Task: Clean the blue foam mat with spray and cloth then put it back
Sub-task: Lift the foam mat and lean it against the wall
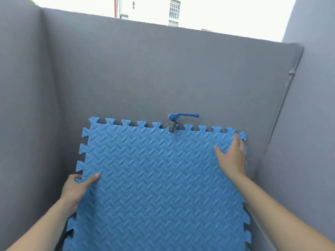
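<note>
From your head camera, the blue foam mat [159, 178] stands nearly upright in front of you, leaning against the grey wall [126, 69], its toothed top edge running left to right just under the tap [173, 122]. The brass spout of that tap sits right at the top edge, in a gap between the teeth, near where a seam runs down the mat's face.

Your left hand [76, 187] is closed on the mat's left edge: thumb laid across the front face, the other fingers curled round behind the teeth. Your right hand [232, 156] lies open and flat on the front face near the upper right corner, fingers spread and pointing up, pressing rather than gripping. It sits higher than the left, so your two holds are on a diagonal across the sheet.

No spray bottle or cloth shows in this view, so I cannot tell you whether the cleaning is done.

What the next move turns on, as I judge it, is the tap. It juts out over the top edge, so lifting straight up would catch the teeth on the spout. Tip the top towards you first. Only your left hand truly holds the mat; the right will need an edge.
</note>
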Tool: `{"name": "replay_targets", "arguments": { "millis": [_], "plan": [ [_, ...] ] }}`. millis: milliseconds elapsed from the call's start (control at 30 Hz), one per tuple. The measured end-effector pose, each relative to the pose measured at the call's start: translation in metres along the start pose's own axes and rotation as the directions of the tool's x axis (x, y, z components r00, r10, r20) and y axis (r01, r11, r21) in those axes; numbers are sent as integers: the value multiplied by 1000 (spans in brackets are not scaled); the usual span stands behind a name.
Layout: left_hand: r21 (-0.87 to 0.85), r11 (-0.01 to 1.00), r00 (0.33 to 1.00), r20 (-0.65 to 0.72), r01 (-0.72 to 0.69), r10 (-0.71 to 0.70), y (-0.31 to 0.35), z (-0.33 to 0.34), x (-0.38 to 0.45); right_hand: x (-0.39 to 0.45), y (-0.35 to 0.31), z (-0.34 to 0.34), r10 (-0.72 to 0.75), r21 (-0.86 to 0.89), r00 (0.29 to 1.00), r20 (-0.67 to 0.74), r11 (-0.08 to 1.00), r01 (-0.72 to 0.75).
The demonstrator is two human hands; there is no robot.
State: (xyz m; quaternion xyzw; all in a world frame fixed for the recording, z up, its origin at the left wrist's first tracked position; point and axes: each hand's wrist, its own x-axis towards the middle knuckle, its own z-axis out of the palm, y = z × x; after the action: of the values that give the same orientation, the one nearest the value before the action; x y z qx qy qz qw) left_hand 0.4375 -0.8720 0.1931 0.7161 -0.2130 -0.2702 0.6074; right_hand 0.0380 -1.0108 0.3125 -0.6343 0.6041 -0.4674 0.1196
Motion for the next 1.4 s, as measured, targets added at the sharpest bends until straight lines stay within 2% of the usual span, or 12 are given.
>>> {"name": "replay_targets", "arguments": {
  "millis": [67,133,200,267,433,600,767,900,1167,1400],
  "plan": [
    [-17,1000,1000,12,7,-7,-8,4,13,8,-56,11,-266,17,964,8,964,266],
    [-14,1000,1000,-7,9,-9,-9,8,17,16,-99,25,-427,-35,898,104,901,432],
    [25,1000,999,-41,-8,9,-10,11,17,20,-127,39,-499,-184,827,260,815,550],
    [59,998,998,-62,-26,29,-10,15,14,21,-133,50,-491,-304,791,366,740,600],
    [66,992,992,-62,-108,112,-6,21,18,35,-132,64,-536,-422,790,299,668,613],
    [98,987,990,-51,-125,130,-10,19,17,31,-138,76,-488,-511,846,215,682,523],
    [220,961,980,-76,-165,185,-6,12,10,34,-160,66,-352,-554,876,329,680,481],
    [317,930,975,-59,-185,214,-12,9,14,34,-157,70,-306,-603,892,333,658,451],
    [516,828,963,-25,-218,270,-12,22,5,33,-156,78,-324,-649,904,279,631,426],
    [523,825,969,7,-216,249,-6,19,9,30,-154,82,-386,-693,897,213,588,418]
  ]
}}
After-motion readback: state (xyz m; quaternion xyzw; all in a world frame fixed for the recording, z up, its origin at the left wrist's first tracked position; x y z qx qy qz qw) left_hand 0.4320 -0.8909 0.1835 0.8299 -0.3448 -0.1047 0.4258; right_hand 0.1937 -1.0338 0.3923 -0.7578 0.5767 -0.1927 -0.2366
